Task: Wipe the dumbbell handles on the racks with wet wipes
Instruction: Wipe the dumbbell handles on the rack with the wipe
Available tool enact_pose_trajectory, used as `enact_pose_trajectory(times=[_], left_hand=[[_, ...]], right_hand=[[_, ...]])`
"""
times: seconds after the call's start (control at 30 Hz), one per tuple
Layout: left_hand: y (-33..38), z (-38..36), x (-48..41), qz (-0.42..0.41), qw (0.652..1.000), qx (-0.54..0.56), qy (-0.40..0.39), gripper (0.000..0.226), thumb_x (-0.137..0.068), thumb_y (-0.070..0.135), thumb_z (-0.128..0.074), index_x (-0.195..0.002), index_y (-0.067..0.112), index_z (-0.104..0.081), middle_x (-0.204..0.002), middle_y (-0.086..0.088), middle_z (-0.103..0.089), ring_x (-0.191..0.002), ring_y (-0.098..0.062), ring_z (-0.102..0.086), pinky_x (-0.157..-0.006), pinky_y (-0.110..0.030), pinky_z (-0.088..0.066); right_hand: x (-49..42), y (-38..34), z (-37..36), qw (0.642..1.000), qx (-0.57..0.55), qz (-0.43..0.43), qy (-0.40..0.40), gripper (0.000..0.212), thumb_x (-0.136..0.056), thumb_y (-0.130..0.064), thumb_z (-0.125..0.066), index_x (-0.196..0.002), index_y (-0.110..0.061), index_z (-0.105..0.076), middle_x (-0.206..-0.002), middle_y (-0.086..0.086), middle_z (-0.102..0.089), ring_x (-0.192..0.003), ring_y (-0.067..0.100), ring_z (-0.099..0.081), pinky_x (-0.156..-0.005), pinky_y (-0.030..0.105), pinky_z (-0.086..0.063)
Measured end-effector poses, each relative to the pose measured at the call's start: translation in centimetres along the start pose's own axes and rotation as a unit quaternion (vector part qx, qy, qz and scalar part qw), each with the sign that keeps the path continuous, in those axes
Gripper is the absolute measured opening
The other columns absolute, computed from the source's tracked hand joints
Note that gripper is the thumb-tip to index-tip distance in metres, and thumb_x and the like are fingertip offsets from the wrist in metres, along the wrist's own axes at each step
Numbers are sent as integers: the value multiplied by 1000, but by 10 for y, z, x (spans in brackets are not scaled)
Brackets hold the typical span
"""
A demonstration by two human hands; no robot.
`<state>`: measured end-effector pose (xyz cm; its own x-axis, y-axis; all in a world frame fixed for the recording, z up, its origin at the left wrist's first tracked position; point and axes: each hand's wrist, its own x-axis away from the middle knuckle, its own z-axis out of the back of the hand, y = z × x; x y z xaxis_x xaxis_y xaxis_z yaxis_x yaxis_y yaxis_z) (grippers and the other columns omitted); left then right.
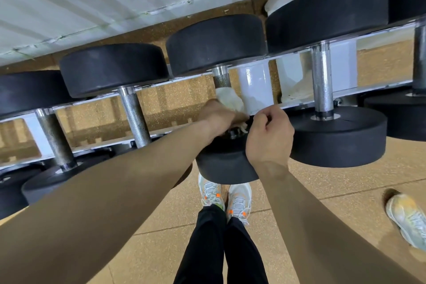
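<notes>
The left hand (219, 115) clasps the wet wipe (230, 99) round the handle (220, 78) of the middle dumbbell (227, 168) on the rack (253, 85). The right hand (268, 136), fingers curled, sits on the near head at 6 o'clock; I cannot tell whether it pinches anything. Best, I'd say, to steady that head and draw the wipe toward 12 o'clock, twisting round the knurling.

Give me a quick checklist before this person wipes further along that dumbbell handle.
1. Wet wipe wrapped round the handle: ok.
2. Left hand grips the wipe: ok.
3. Right hand at the front head, steadying it: cannot tell.
4. Dumbbell seated on the rack: ok.
5. Wipe damp enough: cannot tell.
</notes>
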<state>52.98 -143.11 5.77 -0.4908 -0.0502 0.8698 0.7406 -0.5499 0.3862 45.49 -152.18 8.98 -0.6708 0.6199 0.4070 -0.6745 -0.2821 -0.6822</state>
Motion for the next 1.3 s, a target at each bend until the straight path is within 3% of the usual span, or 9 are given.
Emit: enact_pose_trajectory(times=[0.2, 0.37, 0.63, 0.7, 0.77, 0.93, 1.1, 1.23, 1.3], left_hand=[[39, 7, -10, -7, 972, 223, 70, 36, -73, 26, -86, -97, 15, -62, -87, 0, -69, -79, -18, -68, -84, -32, -59], [-3, -2, 10, -8, 999, -21, -27, 24, -75, 25, -87, -77, 10, -68, -61, -1, -71, -50, -10, -64, -52, -20, -54], [18, 1, -14, -4, 970, 241, 24, 58, -67, 28, -90, -115, 9, -63, -96, -9, -75, -82, -23, -74, -67, -30, -59], [28, 11, -24, -7, 951, 309, -16, 73, -59, 36, -91, -120, 9, -61, -98, -12, -76, -84, -28, -75, -73, -39, -61], [27, 20, -29, -43, 949, 301, -82, 49, -74, 33, -86, -111, 7, -66, -87, -10, -75, -75, -25, -73, -68, -35, -57], [-20, 12, -19, -68, 965, 116, -227, 17, -86, 23, -77, -91, 9, -71, -79, -9, -71, -67, -20, -65, -64, -28, -50], [-20, 9, -11, -56, 988, -12, -143, 44, -68, 41, -88, -98, 13, -72, -86, -4, -74, -80, -20, -71, -76, -31, -56], [-10, -9, 4, -32, 998, -53, -33, 24, -88, 27, -76, -98, 11, -61, -87, -3, -67, -68, -13, -58, -50, -24, -45], [2, -11, 4, -32, 999, 24, 16, 23, -94, 26, -69, -106, 11, -57, -100, -5, -67, -81, -19, -62, -59, -24, -51]], right_hand=[[0, 4, -2, 1000, 3, 7, 4, 23, -88, -20, -38, -80, -14, -58, -86, 5, -62, -80, 23, -56, -69, 35, -46], [0, 2, -2, 1000, 6, 4, 7, 20, -88, -20, -40, -79, -15, -57, -87, 4, -63, -81, 24, -56, -71, 36, -46], [0, 2, -3, 1000, 2, -2, 17, 24, -84, -26, -37, -78, -15, -57, -84, 4, -63, -77, 25, -57, -68, 37, -47], [0, 3, -3, 1000, 2, -2, 16, 23, -85, -26, -37, -76, -17, -56, -81, 4, -62, -75, 24, -56, -66, 35, -46], [0, 3, -3, 1000, 1, -1, 16, 20, -88, -23, -40, -75, -18, -54, -81, 4, -61, -74, 23, -54, -66, 34, -43], [-1, 2, -3, 1000, 10, -1, 19, 19, -90, -20, -42, -76, -15, -55, -83, 4, -61, -79, 26, -55, -69, 35, -43], [-1, 2, -2, 1000, 11, -6, 18, 20, -94, -15, -45, -77, -12, -55, -83, 4, -62, -80, 24, -56, -68, 33, -41], [-1, 2, -3, 999, 15, -4, 28, 20, -93, -16, -45, -77, -12, -55, -82, 5, -62, -79, 26, -56, -68, 37, -46], [0, 2, -3, 1000, 15, -5, 27, 20, -93, -16, -44, -77, -12, -56, -80, 5, -62, -77, 25, -56, -68, 39, -48]])
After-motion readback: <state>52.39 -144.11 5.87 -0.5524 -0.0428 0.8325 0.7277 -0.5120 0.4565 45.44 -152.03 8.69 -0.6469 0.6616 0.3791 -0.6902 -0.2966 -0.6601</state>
